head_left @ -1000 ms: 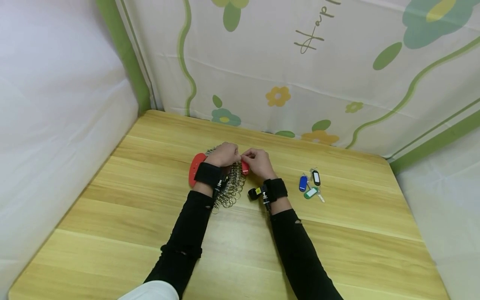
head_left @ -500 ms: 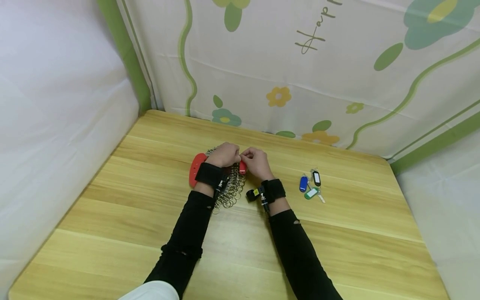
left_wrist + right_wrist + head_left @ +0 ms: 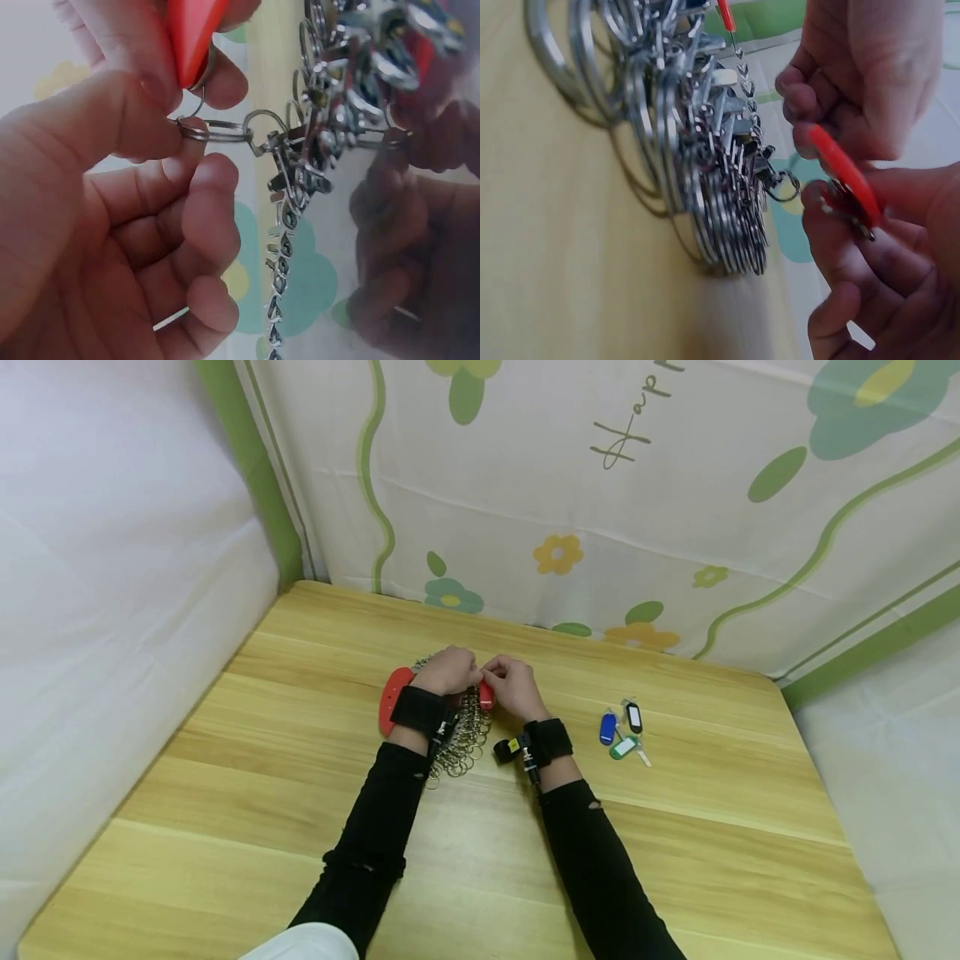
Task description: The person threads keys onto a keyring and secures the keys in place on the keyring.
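Observation:
In the head view my left hand (image 3: 447,670) and right hand (image 3: 514,685) meet over a bunch of split key rings (image 3: 467,735). My left thumb and fingers pinch one split ring (image 3: 214,131), which hangs from a clasp on a chain in the left wrist view. Beside it, my right hand pinches a red key tag (image 3: 847,176) by its ring end. The tag's small ring (image 3: 196,103) meets the split ring at my left fingertips; whether they are linked is hidden. A red holed plate (image 3: 391,697) lies left of the left hand, partly covered.
Right of the hands, a blue key tag (image 3: 607,727), a black key tag (image 3: 633,716) and a green key tag (image 3: 623,747) lie on the wooden table (image 3: 720,860), a silver key (image 3: 642,755) among them. A patterned curtain (image 3: 487,510) stands behind the table.
My right hand has shifted slightly left, and the red key tag has moved left and turned a little with it. The left hand has stayed in place.

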`<state>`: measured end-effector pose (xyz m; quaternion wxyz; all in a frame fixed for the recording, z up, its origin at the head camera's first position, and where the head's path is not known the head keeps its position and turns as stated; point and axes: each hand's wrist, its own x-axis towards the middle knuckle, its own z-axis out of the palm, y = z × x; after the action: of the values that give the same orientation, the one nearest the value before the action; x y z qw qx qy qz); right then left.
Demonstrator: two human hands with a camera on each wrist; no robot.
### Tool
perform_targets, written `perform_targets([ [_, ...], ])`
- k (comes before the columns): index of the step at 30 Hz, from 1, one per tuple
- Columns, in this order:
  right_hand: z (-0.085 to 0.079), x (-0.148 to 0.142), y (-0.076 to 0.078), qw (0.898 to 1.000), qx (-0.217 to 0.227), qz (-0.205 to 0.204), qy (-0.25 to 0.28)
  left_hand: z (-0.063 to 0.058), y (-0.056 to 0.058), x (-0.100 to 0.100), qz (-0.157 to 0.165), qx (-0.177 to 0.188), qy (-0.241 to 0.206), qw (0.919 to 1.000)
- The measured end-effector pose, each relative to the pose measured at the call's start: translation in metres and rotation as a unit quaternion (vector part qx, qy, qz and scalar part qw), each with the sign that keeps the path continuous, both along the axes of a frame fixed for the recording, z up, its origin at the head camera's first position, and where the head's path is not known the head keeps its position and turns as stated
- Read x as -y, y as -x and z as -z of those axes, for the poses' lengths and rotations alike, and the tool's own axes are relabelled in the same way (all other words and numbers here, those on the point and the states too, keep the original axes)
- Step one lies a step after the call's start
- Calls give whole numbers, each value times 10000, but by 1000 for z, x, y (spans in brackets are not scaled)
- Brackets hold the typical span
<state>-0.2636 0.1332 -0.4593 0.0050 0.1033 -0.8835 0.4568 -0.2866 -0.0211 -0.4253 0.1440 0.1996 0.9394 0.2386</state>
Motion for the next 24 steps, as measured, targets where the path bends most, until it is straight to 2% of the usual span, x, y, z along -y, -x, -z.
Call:
perform_targets([
  [2,0,1,0,9999,-3,92,100,0,0,0,4,-15,-107,9999],
  [10,1,1,0,9989,-6,390,272,-2,-4,5,113,389,-762,9963],
  [24,1,-3,-1,9999,-34,23,163,-2,-4,4,73,518,-511,9973],
])
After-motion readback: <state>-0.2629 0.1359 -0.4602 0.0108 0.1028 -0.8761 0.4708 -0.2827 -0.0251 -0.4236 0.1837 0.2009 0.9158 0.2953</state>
